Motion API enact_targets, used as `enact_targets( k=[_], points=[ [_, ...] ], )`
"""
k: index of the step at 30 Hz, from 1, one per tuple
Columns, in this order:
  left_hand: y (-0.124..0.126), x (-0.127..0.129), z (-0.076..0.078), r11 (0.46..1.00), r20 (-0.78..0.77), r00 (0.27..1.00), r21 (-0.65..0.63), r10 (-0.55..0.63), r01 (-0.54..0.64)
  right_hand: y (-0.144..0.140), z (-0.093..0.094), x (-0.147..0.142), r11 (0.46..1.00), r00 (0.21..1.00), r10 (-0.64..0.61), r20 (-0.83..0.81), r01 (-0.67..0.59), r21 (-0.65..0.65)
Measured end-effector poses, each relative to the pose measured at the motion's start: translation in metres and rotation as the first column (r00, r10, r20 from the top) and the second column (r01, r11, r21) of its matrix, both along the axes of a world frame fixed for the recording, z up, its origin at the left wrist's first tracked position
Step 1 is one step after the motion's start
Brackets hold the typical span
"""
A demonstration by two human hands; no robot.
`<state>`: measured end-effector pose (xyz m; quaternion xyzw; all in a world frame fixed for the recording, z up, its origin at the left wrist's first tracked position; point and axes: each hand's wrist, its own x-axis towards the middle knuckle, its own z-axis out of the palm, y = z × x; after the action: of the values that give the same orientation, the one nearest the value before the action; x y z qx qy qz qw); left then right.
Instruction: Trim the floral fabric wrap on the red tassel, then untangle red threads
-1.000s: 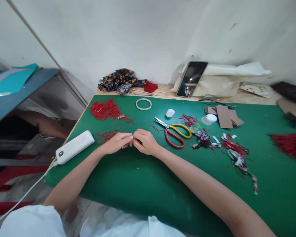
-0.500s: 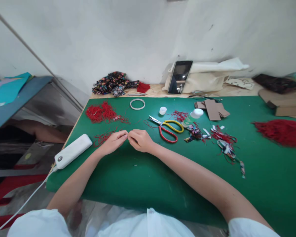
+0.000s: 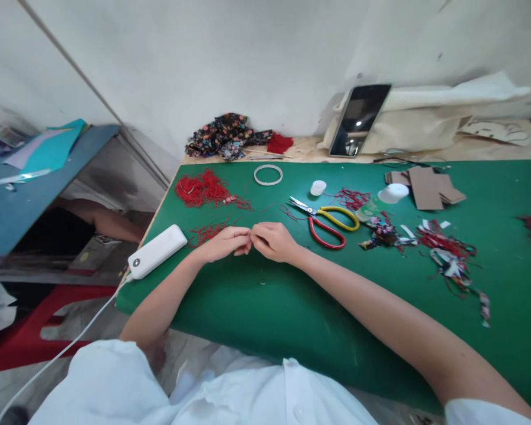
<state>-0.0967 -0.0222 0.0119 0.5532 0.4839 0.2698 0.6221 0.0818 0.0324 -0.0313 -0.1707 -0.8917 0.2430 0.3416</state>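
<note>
- Head view: two bare hands, left hand [image 3: 229,243] and right hand [image 3: 274,241], meeting at the fingertips above one green tabletop [image 3: 269,313].
- Fingers of both hands bent and pressed together, tips tightly grouped; cannot tell, from this angle, of anything pinched between them.
- Just beside the left hand, on the side toward the wall [image 3: 248,59], one small tangle of red thread [image 3: 204,232]; behind it, one larger red heap [image 3: 201,188].
- Near the right hand, farther right, one pair of scissors [image 3: 310,211], blades pointing back and left, two looped handles: one yellow, one red.
- Farther back, one pale ring [image 3: 268,183], one small white cup [image 3: 318,188] and one bottle [image 3: 370,207] with a white top.
- Right of the bottle, at least three pieces of brown cardboard [image 3: 425,189], overlapping; in front, mixed thread and cloth scraps [image 3: 446,239], too tangled to count.
- Along the wall, one phone [image 3: 360,121] propped against one cream bundle [image 3: 420,130]; farther left, one heap of floral cloth [image 3: 223,133] beside one red cloth scrap [image 3: 279,143].
- At the tabletop's left edge, one white power bank [image 3: 159,251] with one round button and one white cable [image 3: 71,345].
</note>
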Motion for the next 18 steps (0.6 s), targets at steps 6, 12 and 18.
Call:
enact_targets(
  k=[6, 12, 18],
  points=[
    [0.002, -0.012, 0.018, 0.965, 0.266, 0.928, -0.063, 0.262, -0.254, 0.013, -0.006, -0.009, 0.979, 0.976, -0.205, 0.071, 0.204, 0.015],
    [0.007, -0.029, 0.033, 0.871, 0.4, 0.789, -0.051, 0.467, -0.489, 0.031, -0.01, -0.025, 0.945, 0.928, -0.318, 0.193, 0.293, 0.149],
    [0.009, -0.022, 0.026, 0.871, 0.359, 0.802, -0.065, 0.476, -0.488, 0.033, -0.009, -0.029, 0.935, 0.901, -0.332, 0.278, 0.276, 0.222]
  ],
)
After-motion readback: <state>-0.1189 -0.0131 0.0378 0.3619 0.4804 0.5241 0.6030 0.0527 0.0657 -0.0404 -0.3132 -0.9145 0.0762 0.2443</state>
